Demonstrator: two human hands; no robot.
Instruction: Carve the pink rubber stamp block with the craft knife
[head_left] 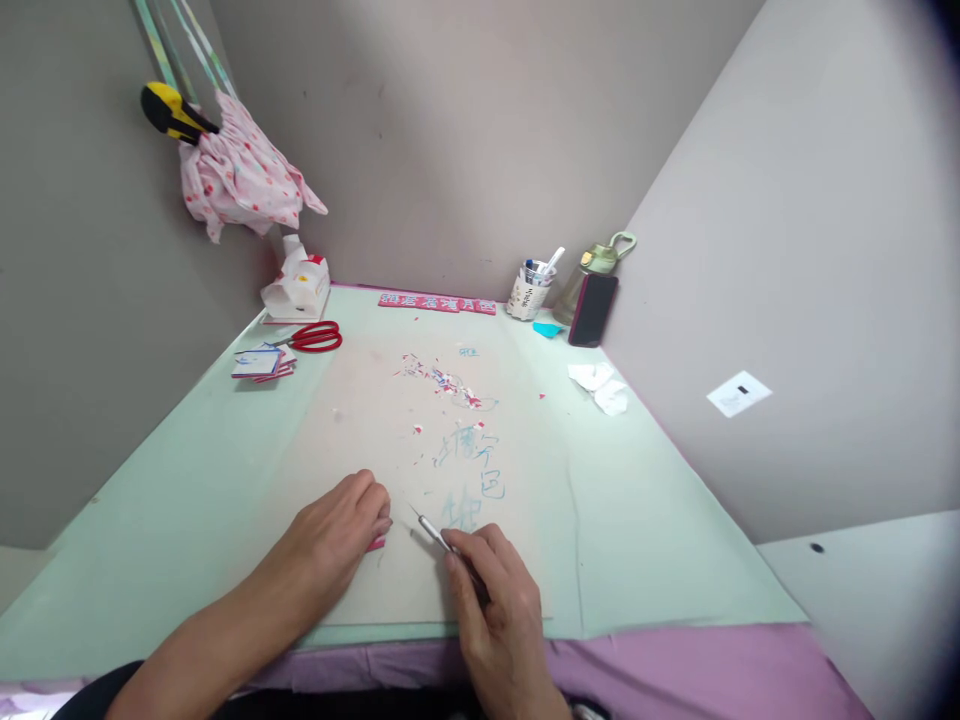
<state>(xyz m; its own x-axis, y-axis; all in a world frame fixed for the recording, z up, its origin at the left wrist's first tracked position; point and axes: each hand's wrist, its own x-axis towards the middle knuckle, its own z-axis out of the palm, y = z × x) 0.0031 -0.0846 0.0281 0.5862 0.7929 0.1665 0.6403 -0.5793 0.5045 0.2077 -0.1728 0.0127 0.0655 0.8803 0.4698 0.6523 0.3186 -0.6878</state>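
- Up at the back, the cup (525, 302) stands packed with pens and a white-handled piece poking out; just beside it, the green bottle (568, 304), its contents hard to make out.
- High on the left hangs the spotted bag (244, 180), a yellow-and-black handle (171, 110) jutting from its mouth; below sits a red-and-white box (296, 288).
- Down to the action: the left hand (337, 525) lies curled on the mat (322, 430), and there's the pink piece (376, 544), peeping out right under its fingertips! Pinched or merely pressed down? Cannot tell, the fingers cover it.
- The right hand (499, 590) pinches the slim tool (431, 530) between thumb and fingers, its fine tip angled up and left, near the left hand's fingers but apart from them and from the piece.
- Between the hands, a narrow strip of bare mat; ahead, blue writing (471, 465), then the scraps (446, 382).
- The mat's near edge runs just inside the worktop (660, 540) edge, with purple cloth (660, 660) below; green surface spreads out on either side, reaching to the wall on the right.
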